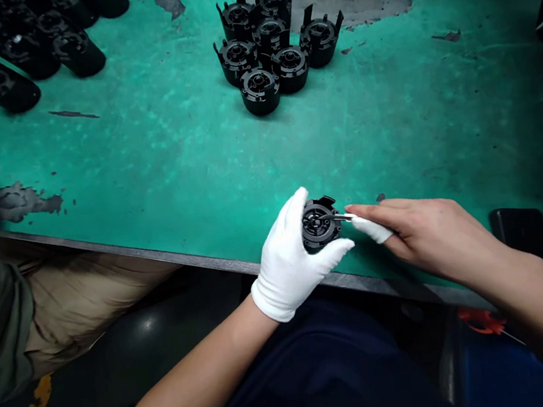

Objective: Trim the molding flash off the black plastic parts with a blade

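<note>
Dark-blue clothing [319, 365], six o'clock; dark floor [133, 334], seven; worn green tabletop [167, 144] beyond. Gloved left hand [290, 258] clasps the black part [320, 232] from its eight o'clock; right hand [409, 228], at its three, pinches a slim metal tool [343, 217] over it.

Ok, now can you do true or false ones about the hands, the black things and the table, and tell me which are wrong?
1. The left hand wears a white glove and holds a round black part. True.
2. The right hand holds a thin metal tool. True.
3. The right hand wears a whole glove too. False: white covers only its thumb.
4. Seven more black parts stand in a group farther back on the table. True.
5. The table top is red all over. False: it is mostly green, with worn grey patches.
6. The flat black object lies left of the left hand. False: the flat black object is over by the right forearm.
</note>
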Demonstrator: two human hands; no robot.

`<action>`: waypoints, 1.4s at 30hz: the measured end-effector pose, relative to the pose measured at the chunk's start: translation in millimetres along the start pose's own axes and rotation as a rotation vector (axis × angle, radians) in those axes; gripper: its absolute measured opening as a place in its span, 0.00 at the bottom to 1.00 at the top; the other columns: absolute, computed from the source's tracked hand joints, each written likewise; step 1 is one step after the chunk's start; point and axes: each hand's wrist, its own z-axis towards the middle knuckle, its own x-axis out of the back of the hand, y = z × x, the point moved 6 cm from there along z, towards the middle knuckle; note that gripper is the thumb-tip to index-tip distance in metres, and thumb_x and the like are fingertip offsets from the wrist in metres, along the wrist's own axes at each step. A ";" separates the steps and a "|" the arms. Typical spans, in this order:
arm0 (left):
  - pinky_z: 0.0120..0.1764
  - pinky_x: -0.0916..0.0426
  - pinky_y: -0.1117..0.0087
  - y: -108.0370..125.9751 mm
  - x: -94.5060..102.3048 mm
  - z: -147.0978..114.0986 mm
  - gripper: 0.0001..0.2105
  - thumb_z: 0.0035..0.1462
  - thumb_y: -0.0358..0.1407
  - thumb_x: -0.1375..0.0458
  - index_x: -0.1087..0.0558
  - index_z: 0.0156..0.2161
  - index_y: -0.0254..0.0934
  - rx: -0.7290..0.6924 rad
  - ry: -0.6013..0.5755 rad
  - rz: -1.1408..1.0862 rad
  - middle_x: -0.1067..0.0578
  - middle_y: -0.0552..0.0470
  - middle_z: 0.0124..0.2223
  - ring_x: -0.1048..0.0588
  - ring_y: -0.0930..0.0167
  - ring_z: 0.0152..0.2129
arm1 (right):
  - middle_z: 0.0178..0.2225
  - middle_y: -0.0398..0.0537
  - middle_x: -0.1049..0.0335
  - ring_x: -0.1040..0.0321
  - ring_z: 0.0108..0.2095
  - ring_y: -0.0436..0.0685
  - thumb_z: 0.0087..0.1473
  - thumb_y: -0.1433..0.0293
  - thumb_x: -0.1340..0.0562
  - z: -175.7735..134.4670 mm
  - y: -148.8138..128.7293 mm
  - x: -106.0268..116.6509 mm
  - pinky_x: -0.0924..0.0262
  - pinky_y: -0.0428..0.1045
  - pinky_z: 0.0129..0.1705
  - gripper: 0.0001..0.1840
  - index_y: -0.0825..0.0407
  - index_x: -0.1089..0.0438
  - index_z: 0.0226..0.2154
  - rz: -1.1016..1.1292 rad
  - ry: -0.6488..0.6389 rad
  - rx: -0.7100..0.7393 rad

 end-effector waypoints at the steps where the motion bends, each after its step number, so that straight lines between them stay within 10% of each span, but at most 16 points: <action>1: 0.65 0.33 0.55 -0.2 0.1 0.2 0.47 0.52 0.55 0.30 0.43 0.69 0.35 0.002 0.000 -0.002 0.32 0.36 0.66 0.30 0.57 0.62 | 0.44 0.41 0.25 0.26 0.35 0.60 0.65 0.69 0.49 2.8 -0.5 2.0 0.45 0.51 0.25 0.27 0.43 0.32 0.64 -0.038 -0.004 0.010; 12: 0.64 0.31 0.53 -2.3 -0.2 2.1 0.43 0.52 0.54 0.30 0.38 0.67 0.37 -0.018 -0.008 -0.017 0.30 0.38 0.65 0.28 0.56 0.61 | 0.34 0.44 0.29 0.32 0.27 0.60 0.61 0.72 0.45 20.7 2.0 12.6 0.58 0.51 0.22 0.29 0.41 0.30 0.62 -0.205 -0.014 0.073; 23: 0.64 0.32 0.53 -1.6 1.1 1.2 0.42 0.53 0.54 0.31 0.38 0.66 0.36 -0.034 0.005 -0.017 0.30 0.38 0.65 0.29 0.56 0.62 | 0.52 0.45 0.25 0.24 0.44 0.62 0.63 0.72 0.51 -10.4 -8.3 -2.2 0.29 0.54 0.36 0.28 0.48 0.31 0.62 0.107 -0.186 0.056; 30: 0.65 0.32 0.53 -2.3 0.1 0.5 0.42 0.53 0.54 0.30 0.38 0.66 0.36 -0.044 0.014 -0.032 0.30 0.37 0.65 0.29 0.56 0.62 | 0.55 0.46 0.28 0.25 0.47 0.64 0.71 0.69 0.49 -22.4 -17.2 -6.3 0.27 0.54 0.41 0.22 0.47 0.31 0.62 0.169 -0.004 -0.096; 37: 0.65 0.33 0.53 -0.8 0.4 -1.7 0.42 0.54 0.55 0.32 0.37 0.67 0.36 -0.046 0.026 -0.026 0.30 0.37 0.65 0.29 0.56 0.62 | 0.54 0.51 0.27 0.25 0.47 0.67 0.68 0.72 0.49 -26.1 -21.5 -22.8 0.26 0.56 0.39 0.25 0.49 0.33 0.64 0.163 -0.113 -0.107; 42: 0.66 0.33 0.52 -3.4 1.8 -3.7 0.44 0.52 0.56 0.31 0.38 0.67 0.36 0.024 0.016 -0.042 0.31 0.37 0.66 0.30 0.55 0.63 | 0.57 0.47 0.30 0.29 0.53 0.62 0.68 0.73 0.48 -19.8 -36.0 -22.6 0.31 0.53 0.50 0.23 0.48 0.33 0.62 0.553 0.047 -0.194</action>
